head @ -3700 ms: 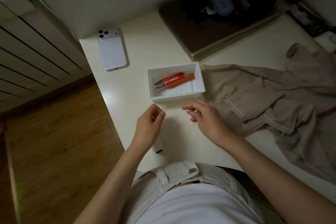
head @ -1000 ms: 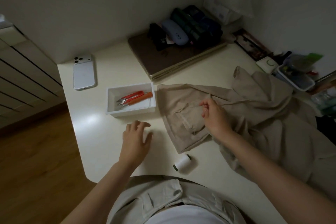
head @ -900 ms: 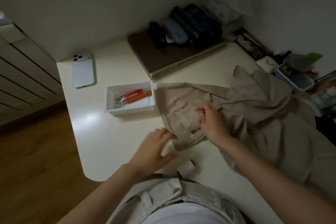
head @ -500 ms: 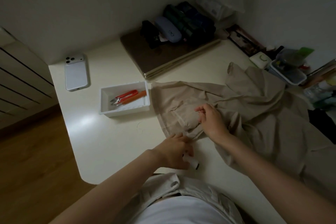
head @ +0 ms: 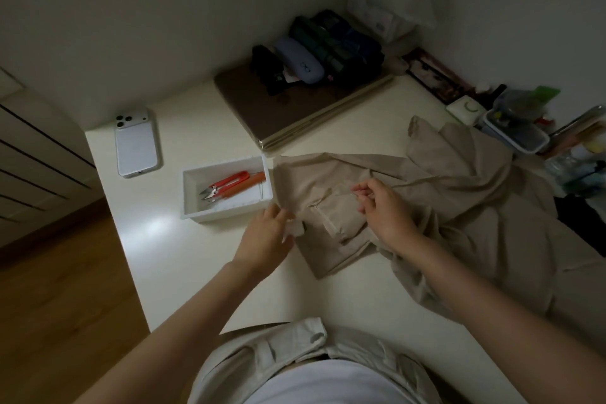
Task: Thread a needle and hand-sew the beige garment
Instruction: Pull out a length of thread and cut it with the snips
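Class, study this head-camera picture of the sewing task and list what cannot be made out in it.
Head view:
1. Needle and thread: too thin and dim to see in the right hand's pinch.
2. Spool: mostly covered by the left hand.
3. Beige garment: cut off by the right edge.
4. Clear containers: cut by the right edge, contents blurred.
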The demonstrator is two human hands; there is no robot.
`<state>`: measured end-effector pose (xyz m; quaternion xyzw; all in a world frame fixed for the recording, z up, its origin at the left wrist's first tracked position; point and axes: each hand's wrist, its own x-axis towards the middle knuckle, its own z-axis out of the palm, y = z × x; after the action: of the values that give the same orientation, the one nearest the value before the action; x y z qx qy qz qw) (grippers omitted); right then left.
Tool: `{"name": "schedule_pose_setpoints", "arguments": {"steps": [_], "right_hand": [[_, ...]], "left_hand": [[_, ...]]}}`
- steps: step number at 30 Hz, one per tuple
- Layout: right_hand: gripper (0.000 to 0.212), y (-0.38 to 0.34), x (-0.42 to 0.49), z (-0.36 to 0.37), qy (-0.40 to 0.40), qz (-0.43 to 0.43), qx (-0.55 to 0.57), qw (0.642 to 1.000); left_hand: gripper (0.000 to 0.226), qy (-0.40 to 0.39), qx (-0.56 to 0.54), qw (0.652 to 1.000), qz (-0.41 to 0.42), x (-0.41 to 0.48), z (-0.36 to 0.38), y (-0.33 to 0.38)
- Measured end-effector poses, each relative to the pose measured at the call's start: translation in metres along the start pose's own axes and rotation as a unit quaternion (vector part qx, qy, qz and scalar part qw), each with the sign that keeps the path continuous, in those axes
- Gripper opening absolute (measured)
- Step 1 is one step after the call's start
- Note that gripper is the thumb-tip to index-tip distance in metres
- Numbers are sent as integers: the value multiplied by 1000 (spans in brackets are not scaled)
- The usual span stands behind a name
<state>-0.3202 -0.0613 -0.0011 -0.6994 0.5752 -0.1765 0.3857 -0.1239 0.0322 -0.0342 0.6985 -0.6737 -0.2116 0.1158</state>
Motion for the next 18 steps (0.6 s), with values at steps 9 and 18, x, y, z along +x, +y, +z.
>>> {"name": "schedule_pose_setpoints", "arguments": {"steps": [9,18], "right_hand": [[13,-27,6,2,-31,-35,20,999],[17,-38,20,-2,-33,-63,-17,997]], "left_hand": [[31,37,-316,947,-35,36,-30,39],[8,26,-365,928,-68,54,-43,33]]}}
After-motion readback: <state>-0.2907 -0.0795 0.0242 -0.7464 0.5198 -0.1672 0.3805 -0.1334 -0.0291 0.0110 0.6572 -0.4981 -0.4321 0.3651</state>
